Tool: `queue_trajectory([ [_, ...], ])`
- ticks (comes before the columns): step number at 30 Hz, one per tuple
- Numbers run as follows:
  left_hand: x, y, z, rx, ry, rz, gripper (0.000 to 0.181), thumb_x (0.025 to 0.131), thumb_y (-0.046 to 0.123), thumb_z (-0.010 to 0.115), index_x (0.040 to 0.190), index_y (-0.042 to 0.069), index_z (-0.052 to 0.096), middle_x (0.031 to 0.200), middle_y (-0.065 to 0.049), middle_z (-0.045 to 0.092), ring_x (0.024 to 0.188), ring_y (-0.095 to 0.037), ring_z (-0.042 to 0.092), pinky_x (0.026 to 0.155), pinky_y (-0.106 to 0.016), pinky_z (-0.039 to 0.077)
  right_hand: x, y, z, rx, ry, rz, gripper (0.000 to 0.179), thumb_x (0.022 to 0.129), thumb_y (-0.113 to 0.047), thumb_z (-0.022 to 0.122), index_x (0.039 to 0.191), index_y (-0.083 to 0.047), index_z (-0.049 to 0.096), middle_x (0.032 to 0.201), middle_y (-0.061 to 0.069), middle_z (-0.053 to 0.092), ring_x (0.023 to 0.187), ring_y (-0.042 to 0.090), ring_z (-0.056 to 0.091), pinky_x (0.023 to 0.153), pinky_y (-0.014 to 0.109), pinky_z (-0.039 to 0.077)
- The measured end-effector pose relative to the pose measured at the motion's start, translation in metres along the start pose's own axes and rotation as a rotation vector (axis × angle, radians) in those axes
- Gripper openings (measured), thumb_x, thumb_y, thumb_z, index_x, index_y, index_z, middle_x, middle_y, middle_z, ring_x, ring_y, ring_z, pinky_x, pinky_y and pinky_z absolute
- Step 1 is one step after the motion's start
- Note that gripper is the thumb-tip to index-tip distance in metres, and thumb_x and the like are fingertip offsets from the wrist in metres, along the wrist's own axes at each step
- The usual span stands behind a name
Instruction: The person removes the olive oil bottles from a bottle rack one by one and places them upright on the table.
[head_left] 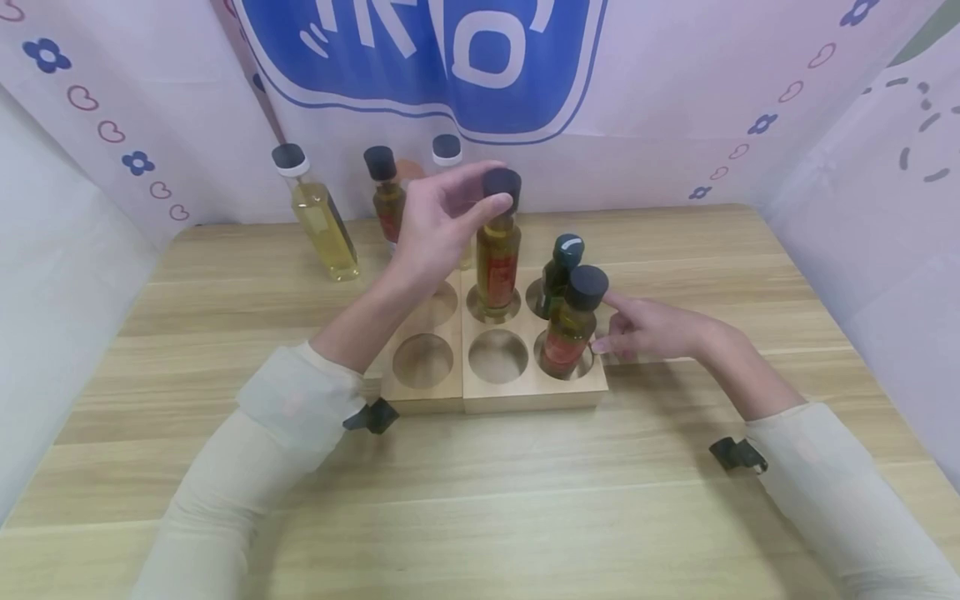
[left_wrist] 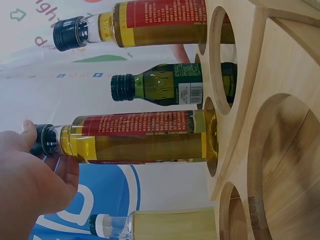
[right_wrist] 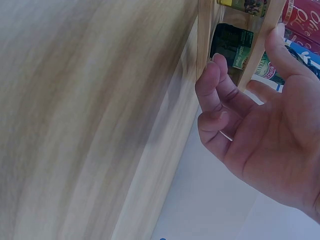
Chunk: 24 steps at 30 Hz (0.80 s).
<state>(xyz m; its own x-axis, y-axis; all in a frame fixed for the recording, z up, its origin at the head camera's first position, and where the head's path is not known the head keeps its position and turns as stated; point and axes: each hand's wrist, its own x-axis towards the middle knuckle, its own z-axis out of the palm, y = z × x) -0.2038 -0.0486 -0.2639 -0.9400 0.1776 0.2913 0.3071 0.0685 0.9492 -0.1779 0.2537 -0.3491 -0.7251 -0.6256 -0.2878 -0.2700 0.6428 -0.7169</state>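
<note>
My left hand pinches the black cap of an oil bottle with a red label. The bottle stands upright in a back hole of the wooden bottle rack; in the left wrist view its base is inside the hole. My right hand is at the rack's right side with its fingers loosely bent, holding nothing. In the right wrist view its thumb lies at the rack's upper board. Closest to that hand are a second red-labelled oil bottle and a small dark green bottle, both in rack holes.
Left of the rack a bottle of pale yellow oil stands on the wooden table. Behind the left hand are another red-labelled bottle and a white-collared bottle, partly hidden. A printed white curtain hangs behind the table.
</note>
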Motion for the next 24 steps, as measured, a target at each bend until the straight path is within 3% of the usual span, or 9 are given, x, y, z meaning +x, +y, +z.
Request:
queue_trajectory([
  [10,0.002,0.005,0.001,0.011,0.021,0.019,0.038,0.094,0.011,0.077,0.131,0.005,0.071,0.125,-0.01,0.074,0.115,-0.017,0.069,0.103,-0.026,0.052,-0.001,0.0,0.001,0.013,0.001,0.0,0.087,0.1,-0.021,0.071,0.165,-0.012,0.014,0.076,0.012,0.066,0.069,0.027,0.064,0.07,0.04,0.055],
  [24,0.006,0.011,0.004,-0.053,0.052,0.083,0.035,0.094,0.006,0.077,0.128,0.001,0.072,0.113,-0.013,0.076,0.101,-0.018,0.069,0.099,-0.029,0.055,-0.001,0.0,0.001,0.005,0.003,0.012,0.088,0.1,-0.023,0.071,0.165,-0.012,0.014,0.076,0.011,0.066,0.071,0.026,0.064,0.07,0.04,0.055],
])
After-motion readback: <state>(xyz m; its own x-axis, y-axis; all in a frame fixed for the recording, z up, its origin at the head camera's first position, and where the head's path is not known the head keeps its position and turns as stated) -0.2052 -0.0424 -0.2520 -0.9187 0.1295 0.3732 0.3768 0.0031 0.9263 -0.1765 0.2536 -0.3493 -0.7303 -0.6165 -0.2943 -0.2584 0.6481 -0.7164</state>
